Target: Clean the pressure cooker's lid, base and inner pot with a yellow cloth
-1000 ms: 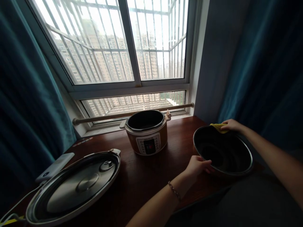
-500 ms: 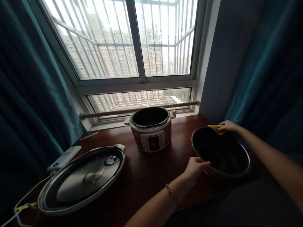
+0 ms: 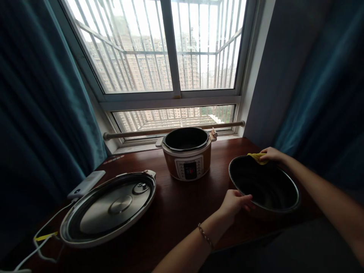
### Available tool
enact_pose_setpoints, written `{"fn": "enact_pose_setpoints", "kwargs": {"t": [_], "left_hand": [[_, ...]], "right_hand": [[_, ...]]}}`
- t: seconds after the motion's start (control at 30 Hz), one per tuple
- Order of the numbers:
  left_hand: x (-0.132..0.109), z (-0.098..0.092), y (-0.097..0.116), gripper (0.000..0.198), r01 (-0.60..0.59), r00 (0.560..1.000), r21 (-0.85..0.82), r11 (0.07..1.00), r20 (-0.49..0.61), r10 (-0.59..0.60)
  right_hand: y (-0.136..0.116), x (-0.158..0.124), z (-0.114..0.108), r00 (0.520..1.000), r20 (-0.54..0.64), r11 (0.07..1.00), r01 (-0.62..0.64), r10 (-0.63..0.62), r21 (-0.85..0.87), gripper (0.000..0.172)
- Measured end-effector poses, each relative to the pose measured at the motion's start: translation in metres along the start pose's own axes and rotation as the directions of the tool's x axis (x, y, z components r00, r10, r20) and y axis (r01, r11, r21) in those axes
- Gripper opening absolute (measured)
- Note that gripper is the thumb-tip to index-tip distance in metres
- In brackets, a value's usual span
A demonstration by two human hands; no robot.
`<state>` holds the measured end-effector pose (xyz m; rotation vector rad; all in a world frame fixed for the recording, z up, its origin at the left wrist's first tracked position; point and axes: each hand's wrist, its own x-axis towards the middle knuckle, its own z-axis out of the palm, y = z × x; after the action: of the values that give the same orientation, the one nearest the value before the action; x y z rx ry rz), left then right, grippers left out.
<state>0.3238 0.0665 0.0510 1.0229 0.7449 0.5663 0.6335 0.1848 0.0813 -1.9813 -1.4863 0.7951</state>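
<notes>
A dark inner pot is tilted at the right of the wooden table, its opening towards me. My left hand is closed on the pot's near left rim, thumb over the edge. At the far rim, my right hand pinches a yellow cloth that lies over the edge. The cooker body, with a control panel on its front, stands upright near the window. To the left lies its round lid, with the metal inner side up.
A white power bank with a white cable lies beyond the lid's left edge. A horizontal rod runs along the window sill. Blue curtains hang at both sides, and the wooden table has its near edge below the pot.
The view has shifted a little, so the cooker and lid appear further right. The cloth in my right hand has moved slightly left along the pot's far rim. My left hand keeps its hold.
</notes>
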Motion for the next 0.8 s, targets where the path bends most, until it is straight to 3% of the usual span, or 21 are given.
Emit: {"fn": "enact_pose_setpoints", "kwargs": {"t": [0.17,0.27,0.37,0.43,0.53,0.6,0.67,0.73,0.8], "left_hand": [[-0.003,-0.002,-0.001,0.022,-0.001,1.000,0.006,1.000,-0.007,0.001],[-0.003,-0.005,-0.005,0.027,0.002,1.000,0.022,1.000,0.009,-0.003],[-0.009,-0.009,-0.009,0.035,-0.005,0.999,0.053,0.999,0.032,0.003],[-0.021,-0.014,-0.014,0.036,-0.027,0.999,0.059,0.998,0.024,0.025],[-0.053,-0.030,-0.028,0.037,-0.042,0.999,-0.017,0.999,-0.022,0.041],[-0.082,-0.048,-0.042,0.038,-0.045,0.995,-0.122,0.992,-0.095,0.034],[-0.112,-0.071,-0.057,0.039,-0.067,0.973,-0.228,0.971,-0.229,0.013],[-0.143,-0.098,-0.071,0.038,-0.123,0.915,-0.295,0.948,-0.403,-0.006],[-0.171,-0.127,-0.080,0.039,-0.197,0.829,-0.307,0.931,-0.559,-0.009]], "right_hand": [[-0.002,0.002,0.004,0.999,0.023,0.999,-0.042,0.041,0.035,0.032],[-0.005,-0.003,0.003,0.998,-0.045,0.996,-0.041,0.045,0.074,0.036],[-0.010,-0.014,0.002,0.981,-0.188,0.989,-0.029,0.057,0.145,0.038],[-0.016,-0.021,0.002,0.937,-0.344,0.980,0.007,0.063,0.201,0.042],[-0.033,-0.035,0.004,0.811,-0.583,0.955,0.127,0.056,0.269,0.052],[-0.052,-0.051,0.007,0.727,-0.685,0.933,0.217,0.043,0.288,0.054],[-0.078,-0.076,0.015,0.681,-0.732,0.898,0.313,0.015,0.309,0.052],[-0.106,-0.111,0.033,0.681,-0.732,0.809,0.446,-0.028,0.384,0.046],[-0.132,-0.153,0.066,0.751,-0.660,0.670,0.502,-0.024,0.546,0.039]]}}
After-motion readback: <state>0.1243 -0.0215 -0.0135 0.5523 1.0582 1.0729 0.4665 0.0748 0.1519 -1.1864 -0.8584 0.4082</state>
